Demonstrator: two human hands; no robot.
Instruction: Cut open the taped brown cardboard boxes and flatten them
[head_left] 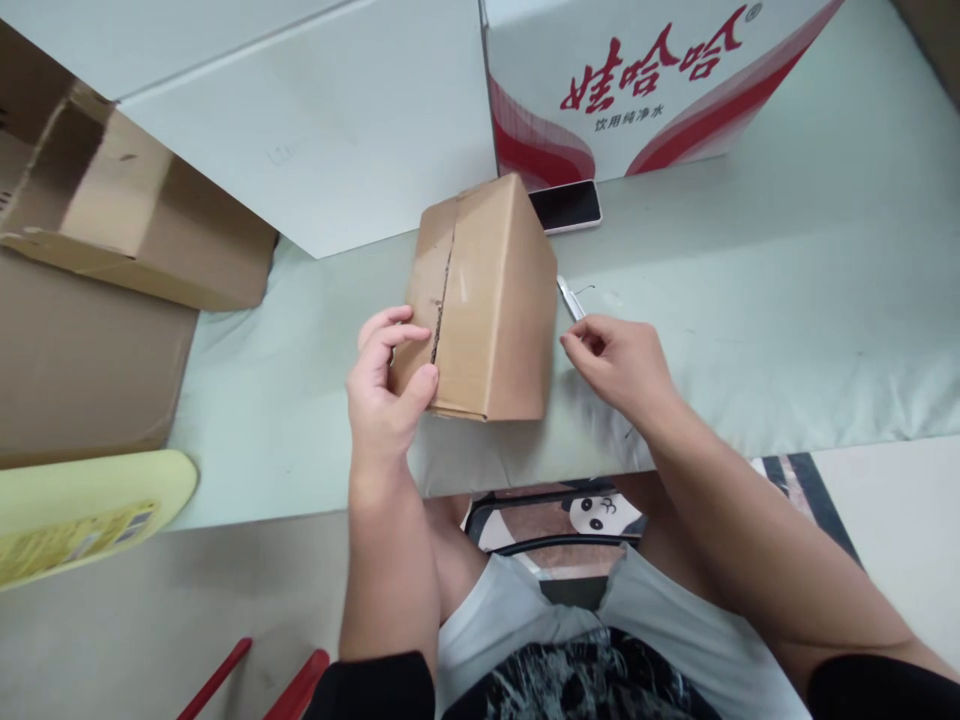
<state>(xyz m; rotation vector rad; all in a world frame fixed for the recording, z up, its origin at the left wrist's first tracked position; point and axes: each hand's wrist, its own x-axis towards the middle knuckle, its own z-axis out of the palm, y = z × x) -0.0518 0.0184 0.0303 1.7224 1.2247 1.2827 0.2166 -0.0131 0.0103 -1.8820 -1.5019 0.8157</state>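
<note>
Pale green cloth (787, 310) is stretching wide to the right of the right hand (619, 360), its front edge running just behind both hands, toward the body. Beyond the left hand (386, 375), a white box (315, 130) is walling off the far side. The left hand is holding a brown box (487, 290) by its near left corner, between the hands; its top seam is showing a ragged dark line. The right hand's fingers are curling beside a slim silvery tool (568, 295); whether they are gripping it, one cannot tell.
</note>
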